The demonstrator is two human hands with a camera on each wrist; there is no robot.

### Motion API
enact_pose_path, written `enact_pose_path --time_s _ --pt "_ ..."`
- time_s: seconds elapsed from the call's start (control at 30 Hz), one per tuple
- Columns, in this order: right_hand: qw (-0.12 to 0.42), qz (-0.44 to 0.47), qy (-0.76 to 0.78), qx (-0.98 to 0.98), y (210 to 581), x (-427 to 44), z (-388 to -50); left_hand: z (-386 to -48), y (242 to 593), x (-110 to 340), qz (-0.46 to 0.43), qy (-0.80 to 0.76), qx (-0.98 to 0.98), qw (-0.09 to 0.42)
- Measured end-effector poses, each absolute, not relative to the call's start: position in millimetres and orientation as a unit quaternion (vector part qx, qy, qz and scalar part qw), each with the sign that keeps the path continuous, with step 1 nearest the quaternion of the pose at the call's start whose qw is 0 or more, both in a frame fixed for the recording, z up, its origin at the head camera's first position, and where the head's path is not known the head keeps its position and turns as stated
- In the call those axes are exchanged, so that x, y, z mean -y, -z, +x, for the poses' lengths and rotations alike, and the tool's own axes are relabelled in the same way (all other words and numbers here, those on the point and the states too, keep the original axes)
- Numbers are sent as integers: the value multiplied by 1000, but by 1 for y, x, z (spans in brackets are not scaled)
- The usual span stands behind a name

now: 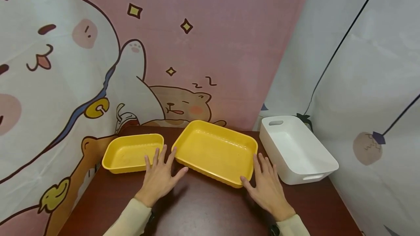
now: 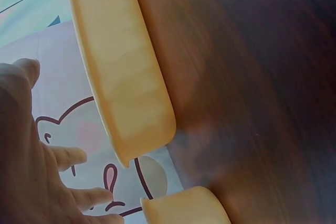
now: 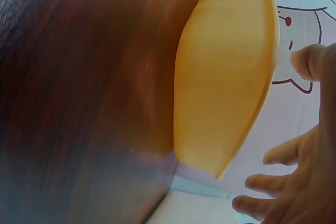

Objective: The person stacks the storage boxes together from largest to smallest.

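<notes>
A large yellow tray (image 1: 213,150) sits askew in the middle of the table, its inside bare. My left hand (image 1: 159,178), fingers spread, is at its left corner, between it and a smaller yellow tray (image 1: 131,153) on the left. On the other side my right hand (image 1: 267,188) spreads its fingers by the large tray's right corner. In the left wrist view the left hand (image 2: 31,150) appears apart from the large tray's wall (image 2: 123,77). The right wrist view likewise has a gap between the right hand (image 3: 304,166) and the tray's wall (image 3: 226,72).
To the right stands a white bin (image 1: 298,152) with handle slots, near the side curtain. The dark brown table (image 1: 203,207) meets a pink cloth backdrop (image 1: 229,46) with cartoon animals behind the trays.
</notes>
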State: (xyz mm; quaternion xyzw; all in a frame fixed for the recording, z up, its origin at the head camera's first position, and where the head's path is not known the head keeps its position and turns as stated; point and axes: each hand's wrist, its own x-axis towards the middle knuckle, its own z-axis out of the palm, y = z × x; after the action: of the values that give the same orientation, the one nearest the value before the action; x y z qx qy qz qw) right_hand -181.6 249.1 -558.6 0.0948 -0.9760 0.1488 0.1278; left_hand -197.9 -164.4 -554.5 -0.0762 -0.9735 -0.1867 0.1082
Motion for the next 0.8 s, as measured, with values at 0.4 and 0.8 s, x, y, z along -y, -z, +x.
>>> enact_pose_path --time_s 0.4,0.8 --pt "114 84 -162 977 557 -243 -183 -207 558 163 -81 195 970 121" --pt "111 58 -186 974 559 -239 -182 -215 560 160 -84 203 967 132"
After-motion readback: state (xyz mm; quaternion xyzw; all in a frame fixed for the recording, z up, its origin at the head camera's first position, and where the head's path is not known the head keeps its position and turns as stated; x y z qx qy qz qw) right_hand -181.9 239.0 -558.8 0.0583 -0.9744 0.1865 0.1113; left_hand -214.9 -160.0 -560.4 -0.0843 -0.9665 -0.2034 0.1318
